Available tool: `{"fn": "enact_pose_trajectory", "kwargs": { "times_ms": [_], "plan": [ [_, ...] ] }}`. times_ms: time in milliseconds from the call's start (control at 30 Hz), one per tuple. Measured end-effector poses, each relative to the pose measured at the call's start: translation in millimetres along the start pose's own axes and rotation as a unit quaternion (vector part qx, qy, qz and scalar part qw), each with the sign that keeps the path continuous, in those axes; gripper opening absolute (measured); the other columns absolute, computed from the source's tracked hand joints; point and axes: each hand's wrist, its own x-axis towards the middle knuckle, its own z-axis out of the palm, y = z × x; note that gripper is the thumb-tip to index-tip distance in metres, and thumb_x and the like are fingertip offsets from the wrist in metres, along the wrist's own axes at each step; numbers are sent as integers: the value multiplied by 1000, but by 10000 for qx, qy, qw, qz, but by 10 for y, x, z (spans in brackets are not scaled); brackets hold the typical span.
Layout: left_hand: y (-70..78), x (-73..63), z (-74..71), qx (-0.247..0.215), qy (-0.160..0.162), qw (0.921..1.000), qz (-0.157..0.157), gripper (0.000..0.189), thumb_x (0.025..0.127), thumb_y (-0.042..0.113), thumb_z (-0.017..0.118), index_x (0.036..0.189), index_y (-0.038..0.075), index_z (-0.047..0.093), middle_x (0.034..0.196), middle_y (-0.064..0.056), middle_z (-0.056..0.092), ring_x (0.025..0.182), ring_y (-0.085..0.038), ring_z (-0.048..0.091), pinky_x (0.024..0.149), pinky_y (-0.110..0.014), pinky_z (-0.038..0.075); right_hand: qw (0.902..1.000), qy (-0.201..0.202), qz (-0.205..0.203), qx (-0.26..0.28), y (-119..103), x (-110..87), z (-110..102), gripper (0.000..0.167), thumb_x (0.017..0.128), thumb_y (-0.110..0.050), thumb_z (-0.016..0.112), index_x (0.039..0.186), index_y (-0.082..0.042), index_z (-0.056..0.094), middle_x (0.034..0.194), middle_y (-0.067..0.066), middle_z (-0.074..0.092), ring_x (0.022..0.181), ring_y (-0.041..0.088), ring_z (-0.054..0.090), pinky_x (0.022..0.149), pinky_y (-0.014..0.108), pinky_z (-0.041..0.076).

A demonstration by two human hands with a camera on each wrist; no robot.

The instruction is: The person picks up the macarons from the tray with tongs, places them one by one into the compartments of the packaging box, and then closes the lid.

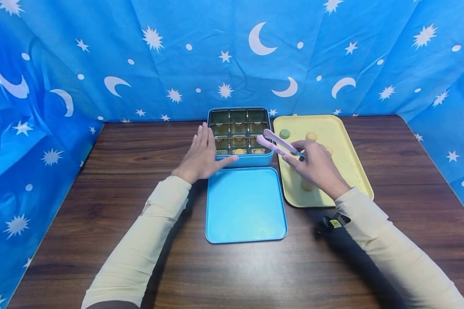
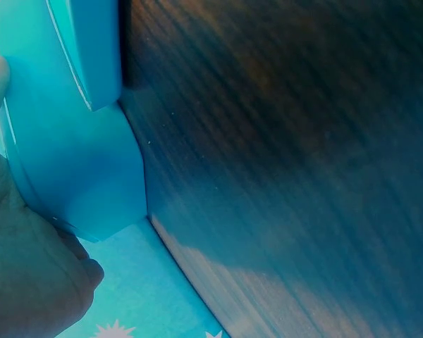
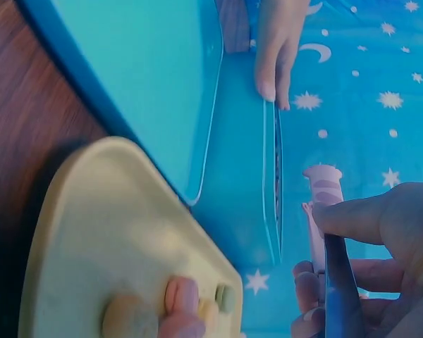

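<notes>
Right hand (image 1: 318,165) is gripping the tongs (image 1: 281,148), thumb pressing along one arm and fingers curling under the other. Tong tips are standing apart, pink ends pointing at the right rim of the blue tin (image 1: 251,161); I'm seeing nothing pinched between them. Left hand (image 1: 201,156) isn't closing its grip on anything: fingers are lying straight along the tin's left side, thumb stretching over the front rim, so the hand is framing that corner. Tin is sitting upright and uncovered on the wood-grain bench (image 1: 116,189), carrying a nine-cell insert (image 1: 238,116). Front row, middle cell is holding a yellow macaron (image 1: 239,151); the right cell is holding another yellow piece. Can't tell on the front left. Square blue lid (image 1: 246,206) is lying flat just in front of the tin. Yellow tray (image 1: 346,148) is resting just right of the tin, the right hand hovering over it and partly hiding its load. From the right wrist view the tray is showing pink macarons (image 3: 182,294) beside yellowish ones; a green macaron (image 1: 284,133) is sitting near its far left corner. Blue star-and-moon cloth (image 1: 201,38) is hanging behind the bench.
</notes>
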Motion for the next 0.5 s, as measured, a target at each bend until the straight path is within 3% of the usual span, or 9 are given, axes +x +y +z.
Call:
{"fn": "enact_pose_trajectory", "kwargs": {
  "times_ms": [267,500],
  "plan": [
    [-5,-9,-5,-53,-1,10000,-13,121,90,82,43,159,-4,-7,165,-19,-21,152,-31,-20,123,-45,-4,9995,135,200,-183,164,-86,-122,40,96,-21,72,123,8,66,97,19,65,71,28,54,57,35,38],
    [-1,-15,-7,-78,-10,10000,21,120,90,82,42,159,-4,-8,165,-18,-21,152,-30,-21,123,-46,-4,9985,347,232,-345,319,-152,-154,40,95,-18,72,122,11,65,102,24,65,78,31,59,61,36,43]
  ]
}}
